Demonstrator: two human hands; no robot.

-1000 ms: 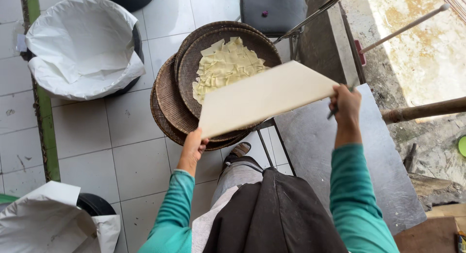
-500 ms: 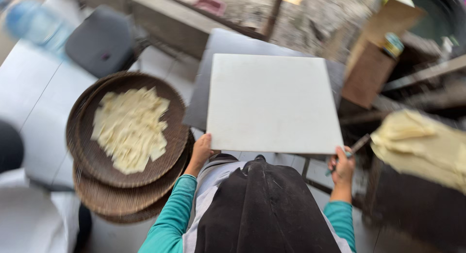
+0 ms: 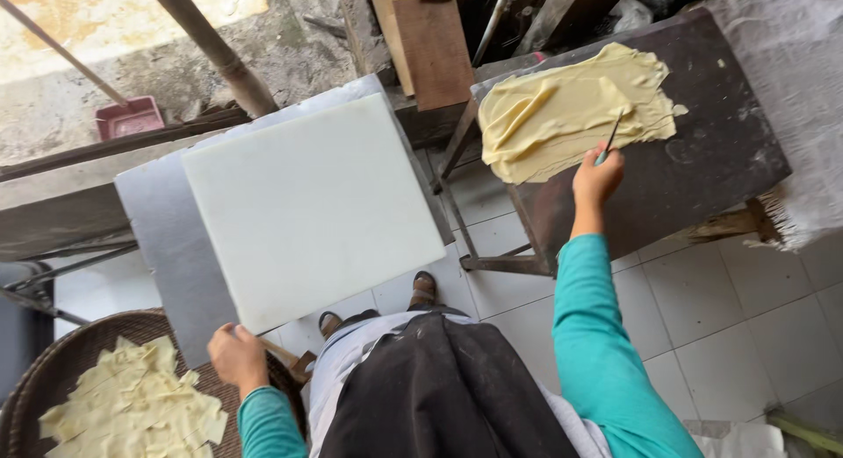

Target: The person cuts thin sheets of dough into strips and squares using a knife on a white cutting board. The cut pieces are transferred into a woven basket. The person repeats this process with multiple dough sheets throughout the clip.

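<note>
Gripping the near corner of a large white rectangular plastic cutting board, the person's left hand was curled shut around the board's edge, fingers folded under it. That board lay flat on a grey metal-topped table, covering most of its surface and leaving a bare strip along the left side.

The right hand reached out to the neighbouring dark wooden table, its fingers closed around a thin tool with a teal handle; its tip rested on a pale yellow sheet of thin dough spread and partly folded across that table's left half. Whether the tool was a knife or a scraper could not be told. Both arms wore teal long sleeves, and a dark apron hung over the person's front.

A round dark woven basket tray sat at the lower left, just beside the left hand, holding a heap of cut pale yellow dough pieces. A brown wooden plank stood behind the gap between the two tables. A small red plastic scoop lay on the rough concrete ground beyond the grey table, near a brown wooden pole slanting across. White floor tiles showed under the dark table, and a sandalled foot was visible below the board's near edge.
</note>
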